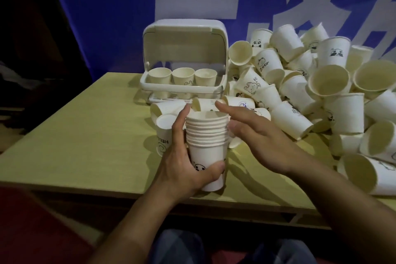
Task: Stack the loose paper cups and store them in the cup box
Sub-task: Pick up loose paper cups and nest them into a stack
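Left hand [188, 163] grips nested cup stack [206, 141] low, thumb across bottom cup, stack upright above table [75, 135]. Right hand [257, 135] beside rims, fingers spread, holding nothing. Loose cups just behind stack (one marked HELLO [164, 135]). Big loose pile [310, 92] right. Cup box [184, 66] beyond, lid up, three stacks inside. Risk: tall stack tilts in low grip, or knocks pile.

Probably a staged indoor booth or event room: blue banner [120, 17] with large white characters across upper frame, plain yellow bench [85, 130] below, dim surroundings.
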The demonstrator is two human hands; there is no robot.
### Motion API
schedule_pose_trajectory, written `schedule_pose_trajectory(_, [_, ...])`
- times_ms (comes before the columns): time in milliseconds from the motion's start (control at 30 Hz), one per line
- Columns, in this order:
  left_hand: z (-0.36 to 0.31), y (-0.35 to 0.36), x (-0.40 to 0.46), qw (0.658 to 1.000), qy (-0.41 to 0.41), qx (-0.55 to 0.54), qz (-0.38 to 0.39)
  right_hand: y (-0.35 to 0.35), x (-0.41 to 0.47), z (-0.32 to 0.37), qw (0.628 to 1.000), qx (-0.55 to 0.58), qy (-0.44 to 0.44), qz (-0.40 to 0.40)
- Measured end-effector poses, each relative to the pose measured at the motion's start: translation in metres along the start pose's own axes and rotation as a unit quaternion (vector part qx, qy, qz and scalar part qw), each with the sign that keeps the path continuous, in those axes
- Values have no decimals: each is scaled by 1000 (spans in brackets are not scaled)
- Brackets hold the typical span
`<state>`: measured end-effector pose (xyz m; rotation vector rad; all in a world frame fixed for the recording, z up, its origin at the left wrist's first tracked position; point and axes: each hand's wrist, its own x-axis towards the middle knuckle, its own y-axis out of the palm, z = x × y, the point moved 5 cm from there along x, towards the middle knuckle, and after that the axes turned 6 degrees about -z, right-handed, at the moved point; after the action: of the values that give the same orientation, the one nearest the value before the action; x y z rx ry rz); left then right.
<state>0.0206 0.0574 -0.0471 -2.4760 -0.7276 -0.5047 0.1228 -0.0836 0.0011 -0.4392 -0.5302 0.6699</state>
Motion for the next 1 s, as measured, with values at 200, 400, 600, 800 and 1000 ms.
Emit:
schedule_pose_trajectory(200, [5,-7,-2,999,-40,-4,11,-27,20,-18,945,-323,-45,17])
schedule_pose_trajectory(400, [5,-1,0,999,-39,9,17,-23,24,-60,864,-501,35,17])
schedule_pose_trajectory(600, [3,0,0,999,-41,6,15,-29,33,-66,861,-507,2,-22])
schedule_pose_trajectory(800, [2,2,1,999,-46,17,21,-30,33,-66,846,-532,19,10])
schedule_pose_trajectory(1000, [0,6,0,998,-39,18,50,-64,27,-51,917,-379,77,-98])
